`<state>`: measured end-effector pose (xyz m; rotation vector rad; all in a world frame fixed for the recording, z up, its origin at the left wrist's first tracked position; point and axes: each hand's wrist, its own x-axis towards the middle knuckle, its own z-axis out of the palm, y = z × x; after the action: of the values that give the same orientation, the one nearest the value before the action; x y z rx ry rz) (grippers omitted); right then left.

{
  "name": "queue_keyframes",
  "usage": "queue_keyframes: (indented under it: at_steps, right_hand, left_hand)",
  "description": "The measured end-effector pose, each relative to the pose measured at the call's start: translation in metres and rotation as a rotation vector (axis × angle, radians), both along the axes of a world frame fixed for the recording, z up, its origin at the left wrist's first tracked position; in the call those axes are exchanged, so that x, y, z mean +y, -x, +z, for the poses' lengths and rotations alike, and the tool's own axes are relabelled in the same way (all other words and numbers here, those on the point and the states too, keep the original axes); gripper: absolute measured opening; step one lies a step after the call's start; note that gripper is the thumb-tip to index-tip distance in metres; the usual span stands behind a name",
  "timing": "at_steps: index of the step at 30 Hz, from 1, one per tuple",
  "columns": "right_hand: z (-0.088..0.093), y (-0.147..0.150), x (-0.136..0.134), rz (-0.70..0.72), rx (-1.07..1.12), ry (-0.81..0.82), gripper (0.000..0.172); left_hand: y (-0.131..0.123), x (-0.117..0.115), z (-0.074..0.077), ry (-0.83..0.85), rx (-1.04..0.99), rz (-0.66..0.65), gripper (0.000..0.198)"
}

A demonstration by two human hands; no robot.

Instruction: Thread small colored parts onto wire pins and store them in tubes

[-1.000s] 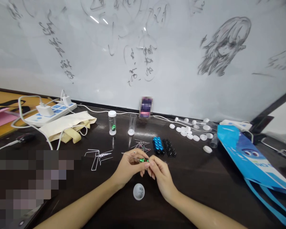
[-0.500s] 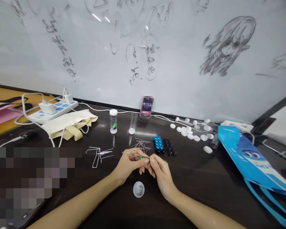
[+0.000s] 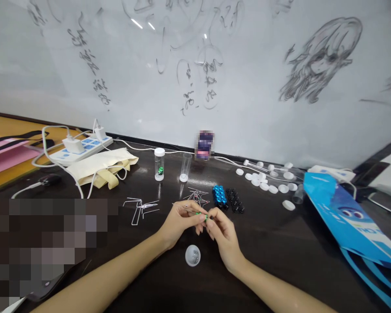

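My left hand (image 3: 179,224) is closed, its thumb and fingertips pinching a small shiny green piece (image 3: 206,217). A thin metal rod (image 3: 188,210) crosses the same hand, sticking out to the left. Thumb and finger of my right hand (image 3: 224,232) are pinched together at the right end of the green piece. How the piece and the rod fit together is hidden by the fingers. Just below the hands stands a small translucent cup (image 3: 193,255) with tiny metallic bits inside. Bent metal rods (image 3: 140,206) lie left of my hands, and thin straight rods (image 3: 197,196) lie beyond them.
Shiny blue pieces (image 3: 220,195) and black pieces (image 3: 235,201) sit in rows behind my right hand. A capped clear tube (image 3: 159,164) holds green pieces, beside an uncapped tube (image 3: 186,167). White caps (image 3: 273,189), a blue bag (image 3: 352,213) and a power strip (image 3: 81,148) lie around.
The whole view has shifted slightly, so everything appears a little further right. My fingers have moved slightly around the green piece; both hands stay closed at it.
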<state>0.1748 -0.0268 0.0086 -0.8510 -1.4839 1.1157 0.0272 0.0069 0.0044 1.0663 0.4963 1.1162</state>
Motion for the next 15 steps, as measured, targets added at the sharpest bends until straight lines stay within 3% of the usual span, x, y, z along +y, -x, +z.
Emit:
queue_keyframes:
  at_steps: [4, 10, 15]
  right_hand:
    - [-0.002, -0.001, 0.001, -0.017, -0.01, -0.003, 0.025]
    - [-0.009, -0.004, 0.005, -0.078, -0.078, 0.051, 0.042]
    - [-0.008, -0.003, 0.006, -0.079, -0.117, 0.047, 0.037]
  left_hand:
    - [0.0, 0.0, 0.0, 0.002, 0.006, -0.001, 0.014]
    - [0.001, 0.001, -0.001, 0.0, 0.024, 0.026, 0.015]
    - [0.001, 0.003, -0.001, -0.003, 0.037, 0.042, 0.015]
